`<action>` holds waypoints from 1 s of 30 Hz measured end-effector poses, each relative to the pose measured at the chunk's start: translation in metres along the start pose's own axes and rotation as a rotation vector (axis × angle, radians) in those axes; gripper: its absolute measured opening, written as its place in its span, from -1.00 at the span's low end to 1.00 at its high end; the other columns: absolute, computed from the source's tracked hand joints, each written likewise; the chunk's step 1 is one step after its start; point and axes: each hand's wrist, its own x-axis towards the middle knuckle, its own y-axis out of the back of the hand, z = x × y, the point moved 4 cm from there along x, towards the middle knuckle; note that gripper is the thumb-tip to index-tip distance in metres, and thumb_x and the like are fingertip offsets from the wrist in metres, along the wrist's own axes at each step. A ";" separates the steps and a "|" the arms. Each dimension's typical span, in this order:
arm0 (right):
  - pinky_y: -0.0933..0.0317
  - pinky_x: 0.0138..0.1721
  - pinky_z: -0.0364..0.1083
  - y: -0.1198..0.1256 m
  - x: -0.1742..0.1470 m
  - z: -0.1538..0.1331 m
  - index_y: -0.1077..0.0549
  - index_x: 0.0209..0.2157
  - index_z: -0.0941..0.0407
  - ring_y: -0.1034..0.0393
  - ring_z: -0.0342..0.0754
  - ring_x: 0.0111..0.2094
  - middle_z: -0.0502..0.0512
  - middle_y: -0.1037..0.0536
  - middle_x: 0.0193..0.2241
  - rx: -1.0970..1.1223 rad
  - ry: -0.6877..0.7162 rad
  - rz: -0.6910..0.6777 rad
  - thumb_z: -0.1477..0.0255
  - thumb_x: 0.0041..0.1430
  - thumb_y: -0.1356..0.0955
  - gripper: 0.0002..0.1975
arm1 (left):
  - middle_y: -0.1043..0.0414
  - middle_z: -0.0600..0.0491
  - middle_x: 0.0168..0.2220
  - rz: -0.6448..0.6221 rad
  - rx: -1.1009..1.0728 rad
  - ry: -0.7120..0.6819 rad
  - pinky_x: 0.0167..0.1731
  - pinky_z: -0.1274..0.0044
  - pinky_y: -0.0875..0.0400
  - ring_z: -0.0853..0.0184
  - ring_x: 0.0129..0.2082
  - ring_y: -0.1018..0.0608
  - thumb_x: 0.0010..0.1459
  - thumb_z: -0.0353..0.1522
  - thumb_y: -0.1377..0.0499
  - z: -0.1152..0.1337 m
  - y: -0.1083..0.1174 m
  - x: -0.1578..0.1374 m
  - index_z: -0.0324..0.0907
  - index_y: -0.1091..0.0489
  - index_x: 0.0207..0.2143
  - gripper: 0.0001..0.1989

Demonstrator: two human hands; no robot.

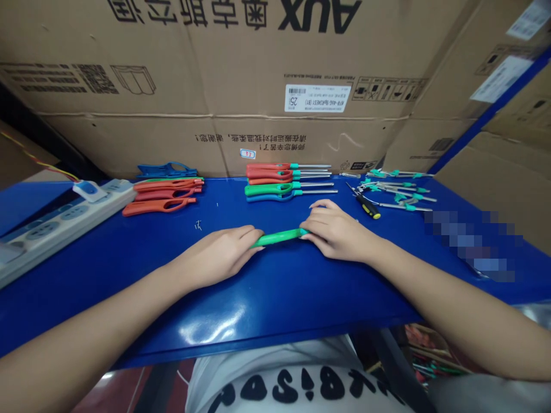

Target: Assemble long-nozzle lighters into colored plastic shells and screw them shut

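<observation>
A green lighter body [280, 237] spans the gap between my two hands, low over the blue table. My left hand [228, 252] is closed around its left end. At the other end, the fingers of my right hand [333, 232] pinch it where a bit of teal shows; the rest of that end is hidden. Beyond my hands lie long-nosed lighters [269, 190] with metal tubes, in red, green and blue. Farther left is a group of orange, red and blue lighter handles [161, 205] without tubes.
Metal tubes with teal parts [404, 189] lie at the back right, beside a black-and-yellow screwdriver [369, 206]. A white power strip [64, 223] runs along the left. Tiny screws [198, 225] lie near the handles. A cardboard wall [241, 74] closes off the table's back.
</observation>
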 end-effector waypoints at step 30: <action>-0.25 -0.43 0.00 0.045 -0.068 0.113 -0.48 -0.11 0.22 -0.54 0.23 -0.29 0.42 -0.63 -0.20 -0.381 -1.067 -0.515 0.36 0.07 -0.41 -0.65 | -0.49 -0.07 -0.18 0.188 -0.285 0.100 -0.11 0.35 -0.51 0.18 -0.17 -0.56 0.31 -0.24 -0.15 -0.014 -0.002 0.001 -0.24 -0.53 0.03 -0.64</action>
